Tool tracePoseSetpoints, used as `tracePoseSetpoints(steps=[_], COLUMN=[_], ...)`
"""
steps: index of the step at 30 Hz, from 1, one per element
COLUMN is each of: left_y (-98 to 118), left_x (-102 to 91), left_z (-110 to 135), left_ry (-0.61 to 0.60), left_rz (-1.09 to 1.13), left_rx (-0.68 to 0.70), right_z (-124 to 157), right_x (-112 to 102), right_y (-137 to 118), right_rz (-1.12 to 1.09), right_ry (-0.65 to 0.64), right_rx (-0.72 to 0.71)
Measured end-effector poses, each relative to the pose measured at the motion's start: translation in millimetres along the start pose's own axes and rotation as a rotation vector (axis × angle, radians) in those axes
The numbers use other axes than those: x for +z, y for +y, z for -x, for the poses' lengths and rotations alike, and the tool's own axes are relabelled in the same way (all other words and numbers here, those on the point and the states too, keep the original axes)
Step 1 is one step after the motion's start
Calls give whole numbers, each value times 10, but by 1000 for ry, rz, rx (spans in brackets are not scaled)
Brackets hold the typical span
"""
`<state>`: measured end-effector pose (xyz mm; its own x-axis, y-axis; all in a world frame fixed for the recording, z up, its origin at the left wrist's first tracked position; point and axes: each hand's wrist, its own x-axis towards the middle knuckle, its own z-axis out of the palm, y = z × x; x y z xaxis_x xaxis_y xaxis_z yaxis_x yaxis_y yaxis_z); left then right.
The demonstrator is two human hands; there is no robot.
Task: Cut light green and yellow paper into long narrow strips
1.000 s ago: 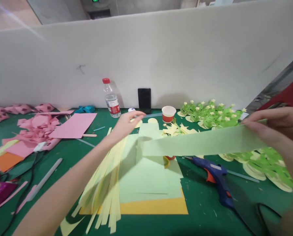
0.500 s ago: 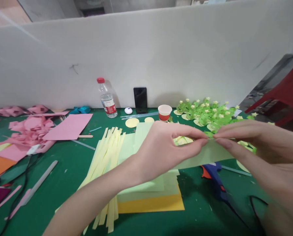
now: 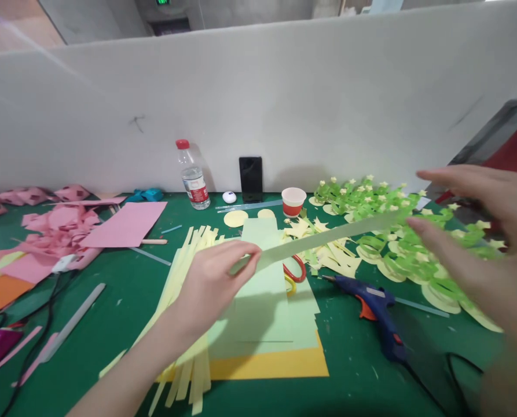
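Observation:
My left hand [image 3: 212, 284] pinches the near end of a long light-green paper strip [image 3: 327, 236] above a stack of light-green sheets [image 3: 267, 301]. The strip slants up to the right, and its far end reaches my right hand [image 3: 470, 243]. The right hand's fingers are spread apart, with the index fingertip at the strip's end; I see no grip there. Under the hands lie yellow paper strips [image 3: 189, 272] fanned over an orange-yellow sheet [image 3: 275, 364]. Red-handled scissors [image 3: 293, 271] peek out beside the green stack.
A blue glue gun [image 3: 373, 301] lies on the green table [image 3: 123, 289] at the right. Green paper flowers [image 3: 388, 231] crowd the right rear. A water bottle [image 3: 191, 175], black phone [image 3: 250, 176], red-and-white cup [image 3: 293, 201] stand by the white partition. Pink paper [image 3: 128, 223] lies left.
My hands were pinched together on the strip; the left has slid down to its near end and the right has opened its fingers at the far end.

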<state>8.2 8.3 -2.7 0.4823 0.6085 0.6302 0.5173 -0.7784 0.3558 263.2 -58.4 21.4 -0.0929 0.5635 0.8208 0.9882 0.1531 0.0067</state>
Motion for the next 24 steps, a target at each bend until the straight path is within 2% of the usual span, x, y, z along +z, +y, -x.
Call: tracePoseSetpoints(steps=[3,5,10,15,18,21,24], left_y=[77,132,216,269,298,254,114], left_x=[51,92,129,138,154,133,37], left_z=[75,108,142,124,111,107,112], left_ry=[7,-6,-42,-25,-37,-17,14], left_rz=[-95,-100,-61,-36,-5,5,-42], left_rx=[144,184,219,211,158,115,71], right_z=[-51,-24,65,92,109,113,93], right_x=[64,134,262,278,287,294,287], right_y=[-337,-514,-660,-689,-718,-713,-655], right_rz=[-189,-294,-431,-405,-425,-455,-431], right_ry=[-77,-140,-191,-166,-155,-160,-197], right_rx=[-244,-294,-303,-315,-298,-264,-236])
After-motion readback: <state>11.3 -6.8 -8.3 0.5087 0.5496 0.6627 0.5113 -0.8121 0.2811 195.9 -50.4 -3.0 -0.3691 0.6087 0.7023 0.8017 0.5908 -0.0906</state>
